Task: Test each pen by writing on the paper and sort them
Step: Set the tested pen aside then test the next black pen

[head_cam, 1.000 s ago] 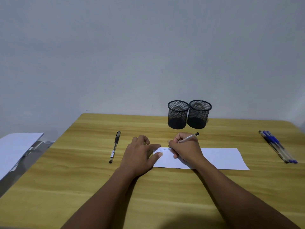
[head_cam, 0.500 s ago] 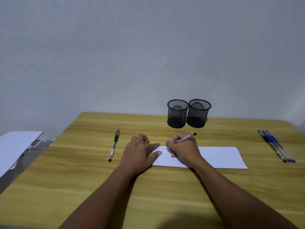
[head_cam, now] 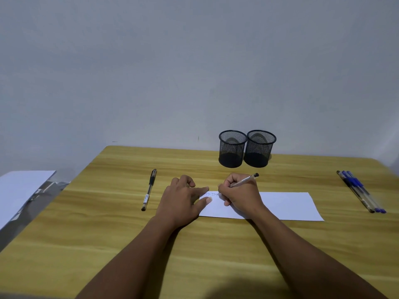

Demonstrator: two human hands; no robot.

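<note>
- Table point(head_cam: 108, 234) — yellowish wood-grain top, smooth, with a plain grey wall behind.
- Paper point(head_cam: 287, 206) — a white, flat rectangular strip, lying near the table's centre with its long side running left to right. Faint blue marks are showing at its far-left corner.
- Right hand point(head_cam: 241, 196) is gripping a slim, pale pen point(head_cam: 245, 181) with a dark end, fingers curled round it. The tip is meeting the paper at the marks and the barrel is slanting up to the far right.
- Left hand point(head_cam: 181, 201) is lying relaxed and holding nothing, thumb and forefinger resting on the paper's left edge.
- Black pen point(head_cam: 149, 189) is lying left of the left hand, apart from it.
- Blue pens point(head_cam: 360, 190) are lying bunched at the right edge, well apart from both hands.
- Two round black wire-mesh cups point(head_cam: 232, 149) are standing side by side beyond the paper.
</note>
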